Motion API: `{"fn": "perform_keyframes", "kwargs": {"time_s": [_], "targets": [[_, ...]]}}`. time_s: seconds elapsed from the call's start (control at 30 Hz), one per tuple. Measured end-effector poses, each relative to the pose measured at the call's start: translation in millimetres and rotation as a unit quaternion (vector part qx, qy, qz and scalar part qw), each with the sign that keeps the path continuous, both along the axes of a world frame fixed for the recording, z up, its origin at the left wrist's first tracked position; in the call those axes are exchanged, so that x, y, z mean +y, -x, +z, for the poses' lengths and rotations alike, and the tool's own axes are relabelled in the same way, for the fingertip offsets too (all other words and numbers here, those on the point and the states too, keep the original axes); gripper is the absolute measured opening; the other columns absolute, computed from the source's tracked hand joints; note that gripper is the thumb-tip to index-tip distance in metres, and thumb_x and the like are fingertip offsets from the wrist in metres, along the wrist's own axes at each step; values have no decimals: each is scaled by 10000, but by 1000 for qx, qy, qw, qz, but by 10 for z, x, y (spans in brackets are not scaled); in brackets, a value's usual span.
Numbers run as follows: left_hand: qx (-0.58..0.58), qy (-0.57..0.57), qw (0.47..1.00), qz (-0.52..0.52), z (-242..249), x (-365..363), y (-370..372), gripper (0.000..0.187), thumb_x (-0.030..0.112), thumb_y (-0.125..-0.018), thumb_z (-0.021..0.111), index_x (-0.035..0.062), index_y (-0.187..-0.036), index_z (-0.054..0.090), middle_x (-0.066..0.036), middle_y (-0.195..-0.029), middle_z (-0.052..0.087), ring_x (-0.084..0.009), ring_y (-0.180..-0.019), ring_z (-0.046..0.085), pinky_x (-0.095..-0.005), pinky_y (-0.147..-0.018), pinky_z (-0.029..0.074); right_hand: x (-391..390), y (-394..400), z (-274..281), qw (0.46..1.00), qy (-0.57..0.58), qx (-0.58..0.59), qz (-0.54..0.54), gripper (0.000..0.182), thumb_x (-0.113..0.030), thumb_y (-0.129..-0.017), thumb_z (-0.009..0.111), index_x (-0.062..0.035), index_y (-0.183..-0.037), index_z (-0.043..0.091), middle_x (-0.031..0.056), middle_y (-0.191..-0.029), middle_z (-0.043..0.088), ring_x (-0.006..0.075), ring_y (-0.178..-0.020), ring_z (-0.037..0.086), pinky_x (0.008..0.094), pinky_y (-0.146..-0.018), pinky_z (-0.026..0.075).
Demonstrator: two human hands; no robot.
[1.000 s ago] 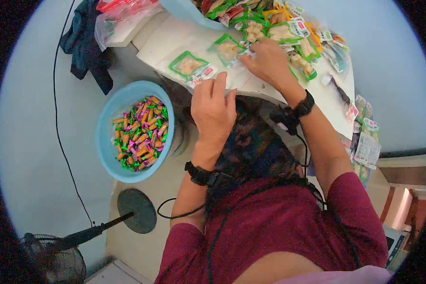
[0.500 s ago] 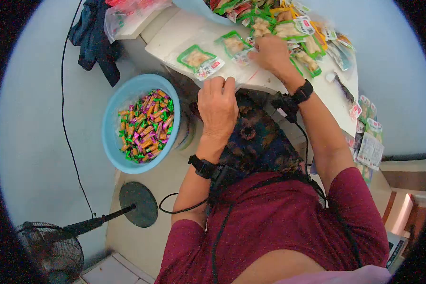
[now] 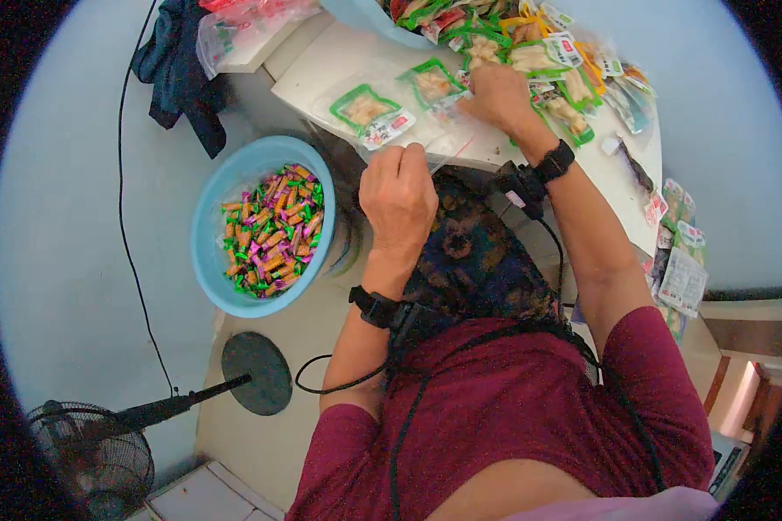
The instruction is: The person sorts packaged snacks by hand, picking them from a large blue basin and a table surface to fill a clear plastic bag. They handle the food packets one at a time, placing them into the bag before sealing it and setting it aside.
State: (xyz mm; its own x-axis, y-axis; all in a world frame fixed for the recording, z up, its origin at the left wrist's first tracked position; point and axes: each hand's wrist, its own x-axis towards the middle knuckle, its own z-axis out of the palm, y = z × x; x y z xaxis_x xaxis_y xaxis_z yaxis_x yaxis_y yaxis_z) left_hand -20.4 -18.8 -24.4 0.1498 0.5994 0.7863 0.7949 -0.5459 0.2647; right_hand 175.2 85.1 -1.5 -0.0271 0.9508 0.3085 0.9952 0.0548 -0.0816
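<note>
My left hand (image 3: 398, 200) is closed at the table's front edge, its fingertips pinching what looks like the near edge of a clear plastic bag (image 3: 447, 130) with a thin red line along it. Two green-edged snack packets, a left one (image 3: 362, 108) and a right one (image 3: 432, 84), lie flat within or under the clear plastic. My right hand (image 3: 500, 100) is beside the right packet, fingers bent downward; what they grip is hidden behind the hand. It lies against a heap of green, yellow and red snack packets (image 3: 534, 59).
A blue tub (image 3: 204, 234) of small wrapped snacks stands left of my left arm. Further items are a black fan (image 3: 104, 447), a dark garment (image 3: 178, 69), a red-and-clear plastic bag (image 3: 243, 30) and packets hanging (image 3: 685, 273) at the table's right edge. Black cables run from both wrists.
The view has shifted slightly. My left hand has drawn a little away from the left packet, toward me; my right hand stays beside the heap.
</note>
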Motion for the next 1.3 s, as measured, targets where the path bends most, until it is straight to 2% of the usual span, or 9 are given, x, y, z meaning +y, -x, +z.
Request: {"fn": "perform_keyframes", "kwargs": {"time_s": [0.17, 0.27, 0.37, 0.47, 0.57, 0.67, 0.87, 1.0, 1.3], "targets": [[-21, -8, 1000, -6, 5, 17, -17, 110, 33, -776, 654, 46, -884, 639, -113, -790, 583, -306, -729, 576, -395, -642, 472, 75, -66, -28, 997, 20, 75, 20, 284, -277, -750, 679, -33, -894, 661, 189, -861, 671, 365, -836, 656, 479, -723, 507], [-17, -9, 1000, -14, 37, 26, -13, 107, 35, -779, 658, 53, -884, 647, -112, -766, 570, -305, -712, 572, -396, -627, 467, 118, -146, -137, 966, -120, 217, 77, 216, -214, -826, 593, -9, -886, 621, 225, -856, 647, 409, -827, 631, 491, -734, 498], [4, -9, 1000, -9, 60, 49, -24, 102, 46, -783, 666, 61, -883, 656, -108, -743, 562, -302, -690, 569, -393, -608, 464, -118, -133, 80, 929, -235, 285, 17, 189, -187, -868, 586, -4, -914, 572, 178, -782, 616, 337, -699, 607, 417, -640, 464], [4, -10, 1000, -13, 62, 63, -59, 90, 58, -787, 674, 64, -876, 664, -106, -732, 562, -299, -679, 571, -388, -593, 461, -530, -222, 345, 910, -270, 314, 30, 206, -185, -890, 539, -3, -985, 544, 208, -839, 624, 368, -756, 631, 463, -674, 485], [-20, -8, 1000, -18, 69, 76, -89, 83, 63, -787, 681, 63, -870, 672, -104, -736, 572, -299, -681, 577, -383, -593, 463, -937, -415, 352, 883, -195, 427, 26, 205, -186, -901, 559, -17, -1015, 539, 125, -816, 626, 229, -713, 631, 382, -625, 486], [-39, -5, 999, -17, 66, 91, -112, 87, 66, -785, 688, 62, -871, 677, -102, -749, 588, -299, -692, 584, -380, -603, 469, -1328, -476, 297, 789, -64, 611, 12, 187, -185, -903, 585, -33, -1007, 554, 51, -803, 619, 120, -690, 602, 288, -595, 484], [-69, -1, 997, -23, 105, 101, -179, 99, 64, -788, 689, 55, -886, 681, -101, -764, 603, -298, -699, 591, -382, -614, 476, -1536, -186, 37, 617, 78, 782, 43, 149, -150, -927, 568, -18, -997, 563, 23, -774, 617, 107, -654, 605, 257, -602, 517], [-73, -17, 997, -30, 126, 105, -168, 99, 61, -789, 686, 50, -888, 680, -100, -764, 606, -297, -696, 592, -386, -603, 476, -1401, 94, 55, 533, 56, 844, 18, 183, -117, -942, 528, 13, -1071, 540, 68, -860, 628, 150, -724, 636, 290, -639, 539], [-50, -19, 997, -47, 235, 112, -96, 103, 67, -785, 686, 51, -887, 681, -95, -729, 569, -288, -681, 582, -380, -592, 475, -1118, 354, -6, 484, 84, 868, 75, 188, -87, -946, 492, 45, -1077, 526, 102, -966, 617, 203, -872, 636, 344, -791, 546]]}}
